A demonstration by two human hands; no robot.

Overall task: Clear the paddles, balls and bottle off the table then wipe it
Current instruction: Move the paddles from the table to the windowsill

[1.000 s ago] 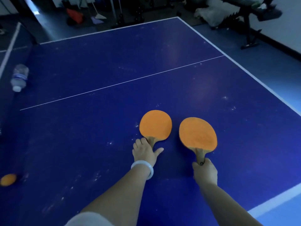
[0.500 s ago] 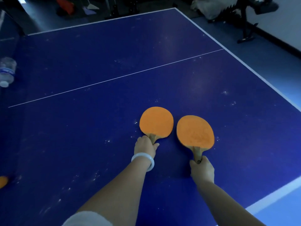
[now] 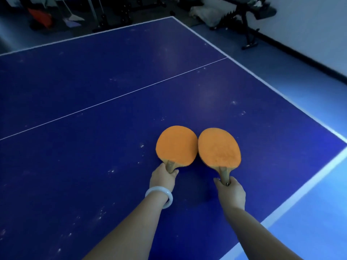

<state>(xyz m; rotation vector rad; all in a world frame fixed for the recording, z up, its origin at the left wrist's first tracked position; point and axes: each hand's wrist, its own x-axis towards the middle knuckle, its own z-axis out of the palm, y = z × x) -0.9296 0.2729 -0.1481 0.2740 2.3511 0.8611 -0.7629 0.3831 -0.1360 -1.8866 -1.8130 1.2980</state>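
Observation:
Two orange paddles with wooden handles sit side by side over the blue table, their blades nearly touching. My left hand, with a white bangle on the wrist, grips the handle of the left paddle. My right hand grips the handle of the right paddle. Whether the blades rest on the table or hang just above it is unclear. No ball or bottle shows in this view.
White dust specks dot the table surface. The table's right edge and near corner border a light blue floor. A black weight bench stands beyond the far right corner, and a broom and orange object lie past the far edge.
My left hand closed round the left paddle's handle. Both paddles drew together until the blades nearly touch. The view swung right, so the bottle and the orange ball left the frame.

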